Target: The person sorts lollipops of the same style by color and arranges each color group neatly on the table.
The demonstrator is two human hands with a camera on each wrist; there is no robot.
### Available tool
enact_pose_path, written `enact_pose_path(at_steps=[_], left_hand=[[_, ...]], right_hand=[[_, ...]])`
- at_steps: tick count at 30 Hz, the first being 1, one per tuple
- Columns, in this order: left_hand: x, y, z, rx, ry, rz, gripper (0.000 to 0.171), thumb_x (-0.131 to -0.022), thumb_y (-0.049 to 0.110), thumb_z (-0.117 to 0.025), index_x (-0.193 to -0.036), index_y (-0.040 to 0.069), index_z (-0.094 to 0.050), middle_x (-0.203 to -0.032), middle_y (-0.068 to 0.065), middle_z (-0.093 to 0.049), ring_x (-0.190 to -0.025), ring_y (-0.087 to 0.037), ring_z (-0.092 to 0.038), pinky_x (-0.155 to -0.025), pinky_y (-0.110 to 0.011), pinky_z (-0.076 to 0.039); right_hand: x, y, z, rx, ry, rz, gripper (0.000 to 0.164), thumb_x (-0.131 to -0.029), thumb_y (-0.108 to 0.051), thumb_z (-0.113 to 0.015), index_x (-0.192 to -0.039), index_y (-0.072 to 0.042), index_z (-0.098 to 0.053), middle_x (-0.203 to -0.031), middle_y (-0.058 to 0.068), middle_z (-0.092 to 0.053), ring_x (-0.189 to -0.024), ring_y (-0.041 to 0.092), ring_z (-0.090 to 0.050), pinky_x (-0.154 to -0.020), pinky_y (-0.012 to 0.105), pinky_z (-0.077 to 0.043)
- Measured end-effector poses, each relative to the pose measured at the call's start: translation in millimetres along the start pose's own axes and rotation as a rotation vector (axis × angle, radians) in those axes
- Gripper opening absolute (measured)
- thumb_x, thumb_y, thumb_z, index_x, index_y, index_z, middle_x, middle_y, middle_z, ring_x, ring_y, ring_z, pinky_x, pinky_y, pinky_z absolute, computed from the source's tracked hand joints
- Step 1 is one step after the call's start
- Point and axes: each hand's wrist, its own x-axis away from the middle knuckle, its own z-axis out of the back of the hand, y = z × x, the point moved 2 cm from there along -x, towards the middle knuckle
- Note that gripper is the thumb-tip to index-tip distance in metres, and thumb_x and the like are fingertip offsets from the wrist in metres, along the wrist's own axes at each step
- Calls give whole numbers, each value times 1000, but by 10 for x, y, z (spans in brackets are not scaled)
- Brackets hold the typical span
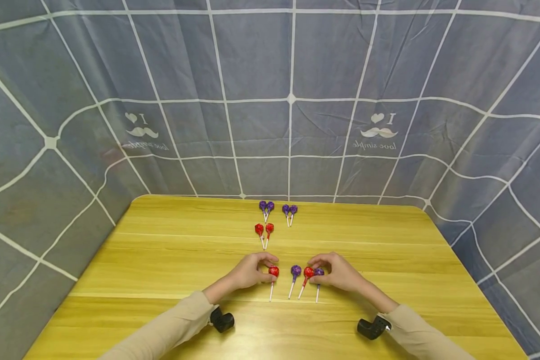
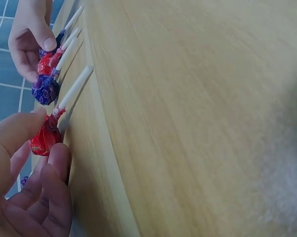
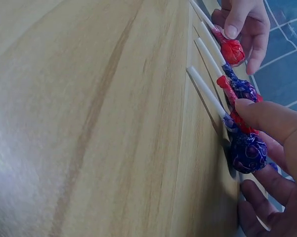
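From this side, the person's right hand point(image 1: 336, 272) obscures part of the rightmost purple lollipop point(image 1: 319, 271), wrapper markings point(image 1: 295, 270) are too small to read, the head view's lower edge truncates both sleeves point(image 1: 171, 325), and the left wrist view's pale right-hand patch point(image 2: 289, 182) is blurred beyond identification.

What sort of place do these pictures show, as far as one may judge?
Probably a small indoor recording booth: a creased grey grid-patterned curtain stands behind and beside the wood-grain table, and a black wrist-worn device, likely a camera, is in view.
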Motion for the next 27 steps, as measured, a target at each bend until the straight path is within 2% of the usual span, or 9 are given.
enact_pose_path(at_steps=[10, 15, 19, 27], left_hand=[[-7, -9, 1, -10, -1, -24, 32, -82, 6, -74, -112, -1, -66, -102, -13, -67, -84, -16, -57, -56, -17, -40], [-7, -12, 3, -32, 8, -34, 31, -82, 8, -75, -111, -1, -67, -103, -12, -69, -91, -20, -61, -64, -17, -43], [-2, -12, 0, -39, 16, -29, 31, -82, 9, -75, -110, -1, -67, -102, -12, -70, -85, -16, -59, -63, -17, -42], [11, -19, -10, -51, 34, -7, 31, -82, 11, -75, -110, -1, -69, -98, -10, -70, -63, -7, -46, -53, -17, -37]], right_hand=[[-22, 50, -12, 10, -5, 7, 33, -79, -24, -79, -106, -7, -71, -94, 0, -70, -86, 8, -61, -78, 21, -48], [-20, 35, -13, 28, 2, 4, 32, -79, -27, -79, -104, -8, -72, -92, -2, -70, -85, 6, -58, -77, 22, -46], [-25, 42, -22, 40, 0, 8, 32, -80, -27, -78, -105, -8, -72, -91, -2, -70, -83, 5, -57, -73, 21, -45], [-28, 58, -30, 41, -10, 13, 33, -79, -25, -79, -106, -6, -71, -92, -1, -71, -82, 4, -58, -72, 20, -47]])
